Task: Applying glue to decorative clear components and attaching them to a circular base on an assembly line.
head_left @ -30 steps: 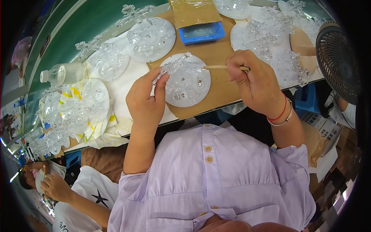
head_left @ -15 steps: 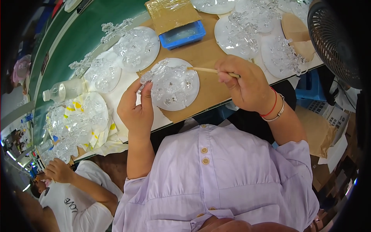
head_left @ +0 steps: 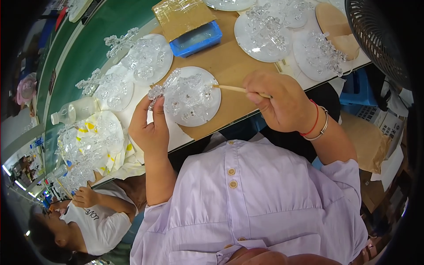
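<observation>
A round white disc (head_left: 211, 111) lies before me, carrying a cluster of clear plastic flower-like pieces (head_left: 190, 90). At its left edge, my left hand (head_left: 150, 126) pinches a clear beaded piece (head_left: 155, 92) between thumb and fingertips; this piece seems joined to the cluster, though I cannot tell for sure. My right hand (head_left: 285, 104) is closed round a thin wooden stick (head_left: 232, 88), held nearly level. The stick's darker tip is over the right side of the disc, close to the clear pieces; whether it touches them is unclear.
Behind the disc stands a blue tray (head_left: 198, 40) with a cardboard flap (head_left: 183, 20) over it. More white discs with clear pieces (head_left: 148, 59) lie left and right. A clear bottle (head_left: 75, 111) lies at left, a fan (head_left: 377, 48) stands at right. A co-worker (head_left: 104, 221) sits at lower left.
The view has shifted slightly. Both hands keep their grips, and the stick's tip sits a little nearer the disc's right rim. The co-worker's head has come further into view.
</observation>
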